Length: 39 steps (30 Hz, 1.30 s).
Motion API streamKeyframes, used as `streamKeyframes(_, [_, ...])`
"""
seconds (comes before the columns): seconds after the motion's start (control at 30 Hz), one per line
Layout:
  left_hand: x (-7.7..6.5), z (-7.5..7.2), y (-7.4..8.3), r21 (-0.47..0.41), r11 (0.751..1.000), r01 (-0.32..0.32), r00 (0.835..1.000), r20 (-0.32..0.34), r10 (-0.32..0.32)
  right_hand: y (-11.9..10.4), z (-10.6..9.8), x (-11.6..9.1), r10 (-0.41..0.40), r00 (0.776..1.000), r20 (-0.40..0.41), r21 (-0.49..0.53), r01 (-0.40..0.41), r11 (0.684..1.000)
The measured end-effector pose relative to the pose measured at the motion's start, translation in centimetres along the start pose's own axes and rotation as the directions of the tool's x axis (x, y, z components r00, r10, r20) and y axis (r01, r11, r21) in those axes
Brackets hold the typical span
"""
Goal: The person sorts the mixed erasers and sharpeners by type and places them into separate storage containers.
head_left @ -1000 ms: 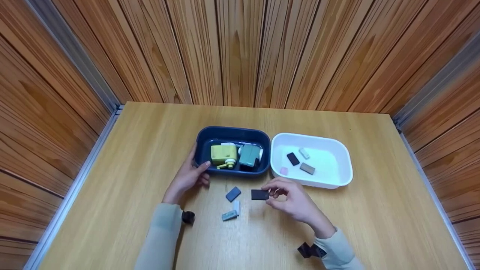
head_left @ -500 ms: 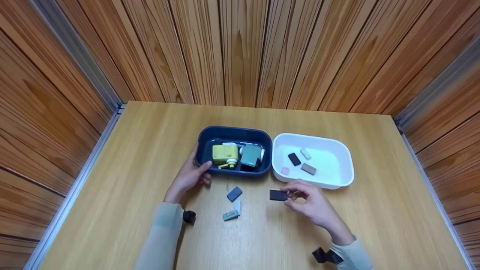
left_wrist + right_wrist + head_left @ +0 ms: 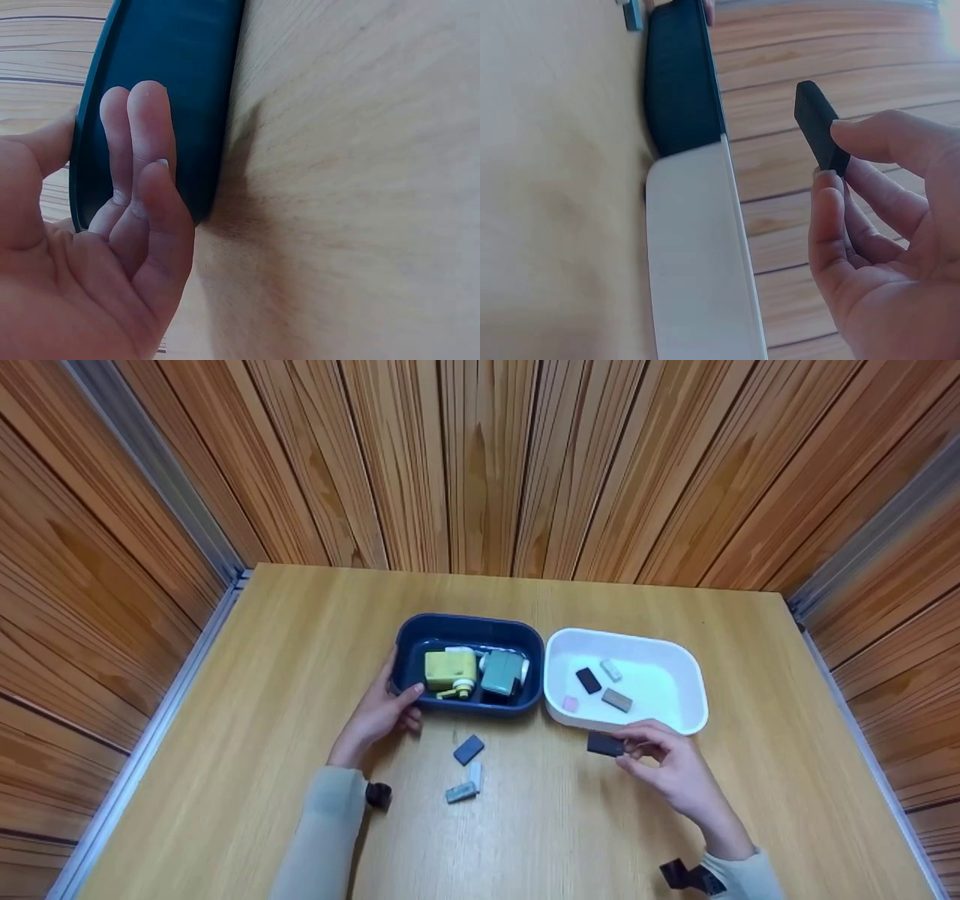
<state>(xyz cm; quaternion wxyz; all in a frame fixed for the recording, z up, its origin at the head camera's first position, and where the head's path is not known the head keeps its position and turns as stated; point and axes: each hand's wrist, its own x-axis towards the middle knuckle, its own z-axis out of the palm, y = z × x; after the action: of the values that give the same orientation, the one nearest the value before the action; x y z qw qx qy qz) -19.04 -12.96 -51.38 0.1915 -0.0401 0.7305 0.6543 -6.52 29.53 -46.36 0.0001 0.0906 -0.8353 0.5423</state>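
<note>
The right hand [image 3: 667,765], pinching a black block [image 3: 604,744], perhaps an eraser, has shifted rightward beside the white tub [image 3: 652,690]; the left hand [image 3: 379,709] grips the navy tub [image 3: 472,707].

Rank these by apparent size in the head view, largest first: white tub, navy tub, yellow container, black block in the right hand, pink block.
White tub and navy tub: too alike to rank
Yellow container
Black block in the right hand, perhaps enlarged by nearness
Pink block
</note>
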Motion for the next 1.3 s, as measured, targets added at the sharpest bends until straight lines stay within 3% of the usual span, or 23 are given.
streamKeyframes(0.4, [0.2,0.0,-0.3,0.017,1.0,0.012,1.0,-0.009,-0.012,1.2,-1.7,-0.2,0.049,0.997,-0.062,-0.017,-0.051,0.999])
streamKeyframes(0.67, [0.1,0.1,-0.2,0.035,0.999,0.012,1.0,-0.016,-0.012,1.5,-3.4,0.1,0.079,0.995,-0.057,-0.078,-0.084,0.993])
streamKeyframes(0.93, [0.0,0.0,-0.1,0.022,1.0,0.017,1.0,-0.016,-0.017,1.6,-5.4,0.7,0.053,0.997,-0.049,-0.157,-0.06,0.986])
streamKeyframes(1.3, [0.0,0.2,-0.1,-0.017,1.0,-0.003,1.0,-0.011,0.003,0.8,-7.3,1.7,0.098,0.993,-0.066,-0.156,-0.108,0.982])
